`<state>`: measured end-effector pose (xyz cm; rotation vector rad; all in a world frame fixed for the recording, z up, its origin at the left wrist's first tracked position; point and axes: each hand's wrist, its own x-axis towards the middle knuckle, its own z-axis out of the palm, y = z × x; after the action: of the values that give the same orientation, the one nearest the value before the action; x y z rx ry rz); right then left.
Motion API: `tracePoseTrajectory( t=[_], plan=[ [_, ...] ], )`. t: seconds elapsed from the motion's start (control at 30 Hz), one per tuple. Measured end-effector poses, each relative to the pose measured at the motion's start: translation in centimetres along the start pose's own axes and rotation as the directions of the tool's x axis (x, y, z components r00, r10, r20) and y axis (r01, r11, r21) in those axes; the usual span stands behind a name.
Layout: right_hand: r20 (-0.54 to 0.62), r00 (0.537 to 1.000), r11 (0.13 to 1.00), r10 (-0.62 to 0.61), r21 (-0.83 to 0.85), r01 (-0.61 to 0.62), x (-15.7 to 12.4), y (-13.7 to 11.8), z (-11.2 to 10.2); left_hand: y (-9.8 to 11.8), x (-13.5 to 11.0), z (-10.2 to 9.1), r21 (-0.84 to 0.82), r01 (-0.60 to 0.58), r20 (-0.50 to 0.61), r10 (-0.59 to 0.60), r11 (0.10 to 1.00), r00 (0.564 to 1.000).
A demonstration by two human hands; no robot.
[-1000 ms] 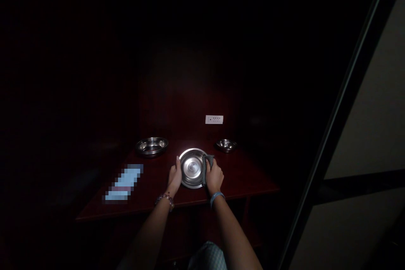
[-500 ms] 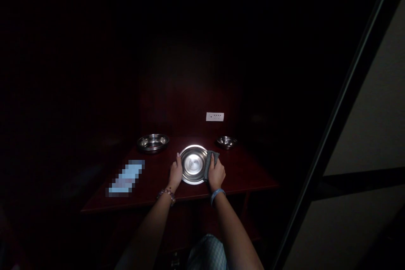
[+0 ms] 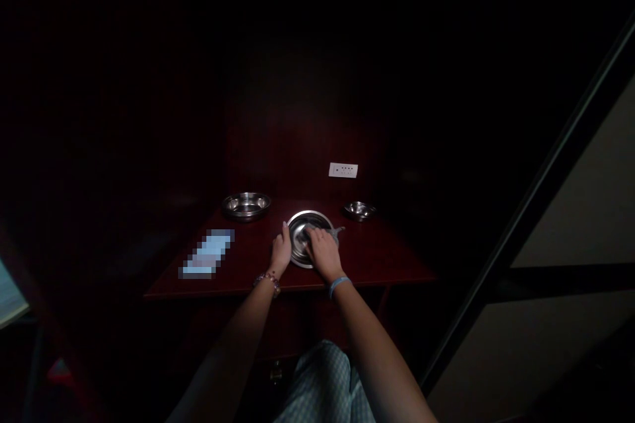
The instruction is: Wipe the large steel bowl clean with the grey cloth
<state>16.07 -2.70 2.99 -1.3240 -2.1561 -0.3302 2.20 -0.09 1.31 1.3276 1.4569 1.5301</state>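
A shiny round steel bowl (image 3: 299,258) is tilted toward me above the dark red desktop. My left hand (image 3: 282,252) grips its left rim, thumb up along the edge. Inside the bowl, my right hand (image 3: 323,251) presses a grey cloth (image 3: 337,232) against the metal with curled fingers. Part of the cloth sticks out past the right rim; the rest is hidden under the hand. Behind to the left stands a wider steel bowl (image 3: 247,217), and a small steel bowl (image 3: 360,211) sits behind to the right.
A pixelated light-blue flat object (image 3: 207,254) lies on the left of the dark red desk (image 3: 387,261). A white socket plate (image 3: 343,170) is on the back wall. Dark panels flank the desk, and a black-framed partition (image 3: 489,297) slants along the right.
My right hand has moved with the cloth from the bowl's right rim into its inside. The left hand keeps its hold, and the whole view has shifted slightly.
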Motion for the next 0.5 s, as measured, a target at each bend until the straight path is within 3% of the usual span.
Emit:
tracePoseTrajectory(
  t=[0.1,0.27,0.37,0.5],
  plan=[
    [0.072,0.997,0.999,0.0,0.034,-0.002,0.1,0.2,0.2,-0.1,0.1,0.1,0.018,0.013,0.013,-0.013,1.0,1.0],
    [0.146,0.983,0.994,0.109,-0.014,-0.109,-0.2,0.5,-0.1,-0.6,0.4,0.1,0.071,0.006,0.012,-0.007,0.997,1.0],
    [0.171,0.972,0.987,0.161,-0.05,-0.154,-0.7,-0.2,-0.5,-0.7,0.5,0.2,0.039,0.001,0.043,-0.003,0.999,0.999],
    [0.175,0.971,0.985,0.164,0.03,-0.171,-1.8,-1.9,-0.4,-0.7,0.4,0.2,0.029,-0.016,0.021,0.015,0.999,1.0]
  ],
)
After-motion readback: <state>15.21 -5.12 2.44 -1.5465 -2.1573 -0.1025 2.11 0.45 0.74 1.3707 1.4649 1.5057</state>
